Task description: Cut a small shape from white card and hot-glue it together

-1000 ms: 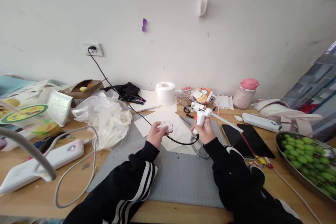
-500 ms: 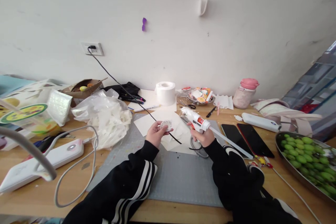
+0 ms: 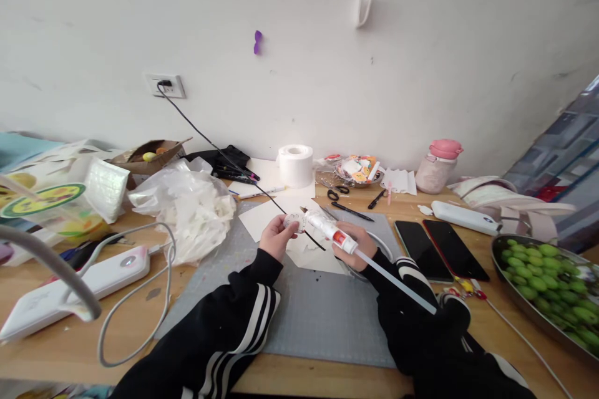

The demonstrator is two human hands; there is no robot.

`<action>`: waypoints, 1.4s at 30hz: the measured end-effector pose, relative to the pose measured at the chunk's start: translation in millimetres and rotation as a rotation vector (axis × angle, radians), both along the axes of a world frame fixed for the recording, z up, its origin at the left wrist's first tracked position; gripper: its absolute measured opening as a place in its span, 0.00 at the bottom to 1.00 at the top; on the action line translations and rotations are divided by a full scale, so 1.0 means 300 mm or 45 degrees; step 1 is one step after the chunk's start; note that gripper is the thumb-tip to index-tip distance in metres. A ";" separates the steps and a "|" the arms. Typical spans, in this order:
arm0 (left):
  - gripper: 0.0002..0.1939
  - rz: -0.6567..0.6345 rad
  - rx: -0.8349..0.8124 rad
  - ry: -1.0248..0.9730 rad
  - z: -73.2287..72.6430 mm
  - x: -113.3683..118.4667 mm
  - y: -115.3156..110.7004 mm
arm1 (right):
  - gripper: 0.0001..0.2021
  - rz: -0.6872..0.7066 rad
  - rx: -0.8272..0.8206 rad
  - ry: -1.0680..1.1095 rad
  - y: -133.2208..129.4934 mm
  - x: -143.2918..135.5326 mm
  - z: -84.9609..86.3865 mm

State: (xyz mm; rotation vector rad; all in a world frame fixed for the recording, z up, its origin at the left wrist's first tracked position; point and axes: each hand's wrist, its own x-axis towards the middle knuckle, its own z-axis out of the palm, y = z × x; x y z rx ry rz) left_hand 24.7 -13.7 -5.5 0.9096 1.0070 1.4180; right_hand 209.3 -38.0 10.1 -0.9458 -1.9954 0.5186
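My left hand (image 3: pixel 276 238) pinches a small white round cut-out piece (image 3: pixel 292 222) above the grey cutting mat (image 3: pixel 309 318). My right hand (image 3: pixel 354 238) grips a white glue gun (image 3: pixel 327 230) with an orange label. Its nozzle points left and sits right at the cut-out. A long clear glue stick (image 3: pixel 397 282) trails out of the gun's back, over my right sleeve. The gun's black cord (image 3: pixel 219 153) runs up to a wall socket (image 3: pixel 165 85). White paper sheets (image 3: pixel 281 215) lie under my hands.
Crumpled plastic bags (image 3: pixel 187 206) and a white power bank with cable (image 3: pixel 70 287) lie left. A tissue roll (image 3: pixel 295 165), scissors (image 3: pixel 337 191), a pen (image 3: pixel 352 211) and a pink bottle (image 3: pixel 437 165) stand behind. Two phones (image 3: pixel 435 248) and a bowl of green fruit (image 3: pixel 552 280) are right.
My right hand swung the glue gun down and left, from upright to nozzle against the cut-out. The left hand stayed almost still. The pen and scissors came into view.
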 end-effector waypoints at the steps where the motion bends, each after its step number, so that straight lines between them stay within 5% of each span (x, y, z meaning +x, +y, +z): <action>1: 0.16 0.015 0.007 -0.003 -0.001 0.000 0.002 | 0.04 0.001 -0.004 -0.021 0.002 0.002 -0.005; 42: 0.19 0.089 0.046 -0.111 0.014 0.004 0.000 | 0.05 0.020 0.081 -0.226 0.000 -0.006 0.005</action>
